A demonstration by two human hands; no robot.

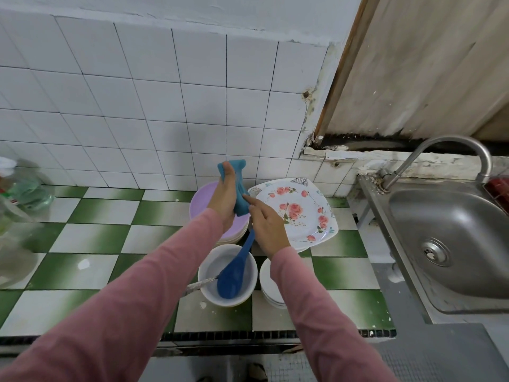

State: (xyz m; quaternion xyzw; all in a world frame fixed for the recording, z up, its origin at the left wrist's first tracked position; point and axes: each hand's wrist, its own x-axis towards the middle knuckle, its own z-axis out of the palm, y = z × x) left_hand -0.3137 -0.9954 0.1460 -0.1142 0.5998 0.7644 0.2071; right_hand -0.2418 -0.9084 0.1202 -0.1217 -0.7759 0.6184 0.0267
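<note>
A white tiled wall (137, 92) stands behind the green-and-white tiled table (91, 244), with a steel sink (454, 230) at its right. The left hand (224, 205) grips a blue cloth (240, 188) above the plates (300, 216). The right hand (265, 230) holds a blue spoon (234, 274) by the handle, its scoop inside a white bowl (209, 295).

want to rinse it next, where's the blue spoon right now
Head view, centre: the blue spoon hangs over the white bowl, left of the floral plate, its handle gripped by the right hand beside the blue cloth in the left hand.
</note>
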